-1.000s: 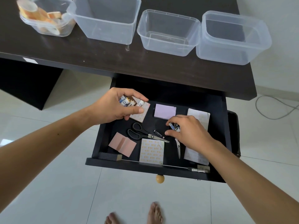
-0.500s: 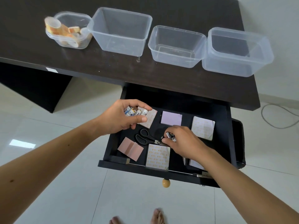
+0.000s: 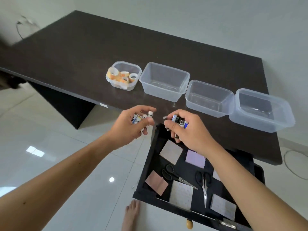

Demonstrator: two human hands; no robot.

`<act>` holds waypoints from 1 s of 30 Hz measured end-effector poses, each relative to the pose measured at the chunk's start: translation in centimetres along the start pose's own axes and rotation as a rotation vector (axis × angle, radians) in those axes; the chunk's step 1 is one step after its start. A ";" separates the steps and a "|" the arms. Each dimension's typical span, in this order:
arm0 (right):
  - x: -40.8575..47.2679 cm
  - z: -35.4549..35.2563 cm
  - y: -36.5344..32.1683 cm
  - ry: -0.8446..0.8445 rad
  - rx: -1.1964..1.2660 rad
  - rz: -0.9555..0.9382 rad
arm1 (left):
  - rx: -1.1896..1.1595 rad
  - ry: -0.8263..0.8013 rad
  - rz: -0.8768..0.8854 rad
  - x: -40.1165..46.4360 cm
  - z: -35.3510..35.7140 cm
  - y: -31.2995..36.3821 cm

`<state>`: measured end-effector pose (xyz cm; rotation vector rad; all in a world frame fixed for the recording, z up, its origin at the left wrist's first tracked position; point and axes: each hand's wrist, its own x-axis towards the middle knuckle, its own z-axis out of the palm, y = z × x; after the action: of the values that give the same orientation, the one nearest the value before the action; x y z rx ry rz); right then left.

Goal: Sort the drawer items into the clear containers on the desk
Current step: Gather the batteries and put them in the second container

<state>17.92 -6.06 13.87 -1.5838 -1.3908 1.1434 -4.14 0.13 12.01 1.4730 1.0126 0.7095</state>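
Observation:
My left hand is closed around several white batteries, held in the air just in front of the desk edge. My right hand grips several more batteries above the back left corner of the open black drawer. Along the dark desk stand several clear containers: a small one holding tape rolls, then an empty deep one, an empty middle one and an empty right one. Two scissors and several sticky-note pads lie in the drawer.
The drawer juts out below the desk's right part, with a round wooden knob at its front. A bare foot stands on the white tiled floor beside it. A grey cable lies on the floor at the right.
Both hands have risen out of the drawer with batteries in them, up to the desk's front edge. The view has swung left and upward, so the whole desk shows.

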 end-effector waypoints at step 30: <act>19.7 -2.9 -2.9 0.449 0.086 -0.013 | 0.032 0.257 0.138 20.4 0.2 4.4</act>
<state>20.10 13.97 14.52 -1.6402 -1.0398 0.7640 5.93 18.25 14.00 1.5162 1.1272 1.0053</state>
